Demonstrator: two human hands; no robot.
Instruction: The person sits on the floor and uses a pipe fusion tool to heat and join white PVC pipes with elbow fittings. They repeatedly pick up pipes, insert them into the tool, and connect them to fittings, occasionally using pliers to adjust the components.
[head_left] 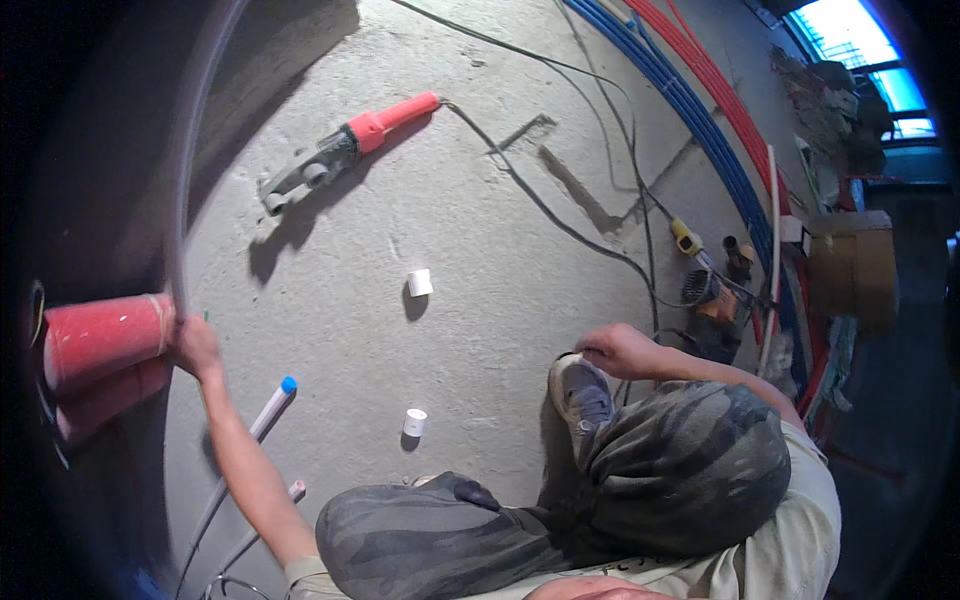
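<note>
My left hand (195, 345) reaches out to the left and is closed around a thin pale plastic pipe (180, 200) that curves up along the left edge. Just beside that hand, the pipe meets a red foam sleeve (100, 335). My right hand (620, 350) rests with its fingertips on the toe of my grey shoe (582, 398); nothing shows in it. I am crouched on a concrete floor (480, 230), with my knees in camouflage trousers (690, 460) below. Two small white pipe fittings (420, 282) (415, 422) stand on the floor between my hands.
A pipe welding tool with a red handle (345, 150) lies at the upper left, its black cable (560, 220) trailing right. White pipes with a blue cap (288, 385) and a pink cap (297, 489) lie near my left arm. Blue and red pipes (700, 110), a yellow tool (685, 237) and clutter fill the right.
</note>
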